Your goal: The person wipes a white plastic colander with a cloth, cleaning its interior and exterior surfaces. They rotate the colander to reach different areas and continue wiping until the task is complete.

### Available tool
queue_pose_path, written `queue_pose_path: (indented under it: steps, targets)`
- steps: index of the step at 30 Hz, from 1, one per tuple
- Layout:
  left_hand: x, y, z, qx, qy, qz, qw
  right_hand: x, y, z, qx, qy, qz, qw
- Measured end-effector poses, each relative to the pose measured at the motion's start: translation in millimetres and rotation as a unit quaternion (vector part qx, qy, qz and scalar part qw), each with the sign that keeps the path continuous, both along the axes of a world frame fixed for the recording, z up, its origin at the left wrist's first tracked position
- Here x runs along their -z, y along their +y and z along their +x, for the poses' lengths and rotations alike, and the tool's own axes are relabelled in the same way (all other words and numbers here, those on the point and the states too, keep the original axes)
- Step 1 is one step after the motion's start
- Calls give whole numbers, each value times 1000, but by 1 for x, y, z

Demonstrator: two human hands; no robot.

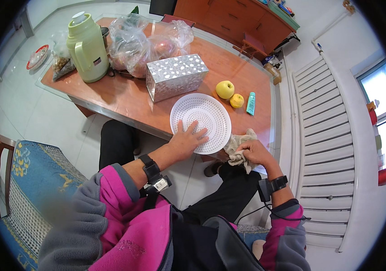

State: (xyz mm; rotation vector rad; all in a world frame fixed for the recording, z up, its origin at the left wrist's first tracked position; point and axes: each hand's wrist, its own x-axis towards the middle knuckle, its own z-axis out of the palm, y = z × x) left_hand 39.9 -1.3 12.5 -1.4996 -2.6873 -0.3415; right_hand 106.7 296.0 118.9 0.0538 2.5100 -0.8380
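Observation:
A white perforated plastic basket or colander [210,111] lies at the near edge of a wooden table [125,105] topped with clear glass or plastic. My left hand [187,140] rests on it with the fingers spread. To its right, my right hand [254,152] grips a crumpled beige cloth [240,142] at the table's edge. Beyond the basket stand a yellow apple [225,89] and a smaller yellow fruit [236,101], with a teal tube [251,103] beside them. A silver patterned box [177,78] is just behind the basket.
A pale green thermos jug [88,50], clear plastic bags of fruit [132,50] and a small bag of nuts or similar items [60,65] stand on the table's left part. A chair with a blue cover [44,169] is at left, a white radiator [328,152] at right.

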Motion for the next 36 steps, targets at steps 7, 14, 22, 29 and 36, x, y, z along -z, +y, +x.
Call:
queue_pose_path:
  steps: [7,14,22,29,36]
  targets:
    - [-3,0,-2,6,-12,-15,1000,0,1,-15,68,126,-89,986]
    - [-3,-2,0,4,-1,-17,1000,-1,6,-23,81,174,-32,981]
    - [-6,-2,1,7,12,-18,1000,32,-34,-89,91,435,-51,894]
    - [-19,-11,-6,34,-39,-16,999,68,-80,-93,-15,411,90,907]
    - [-25,-31,-6,-160,126,34,978,71,-81,-87,-8,427,152,891]
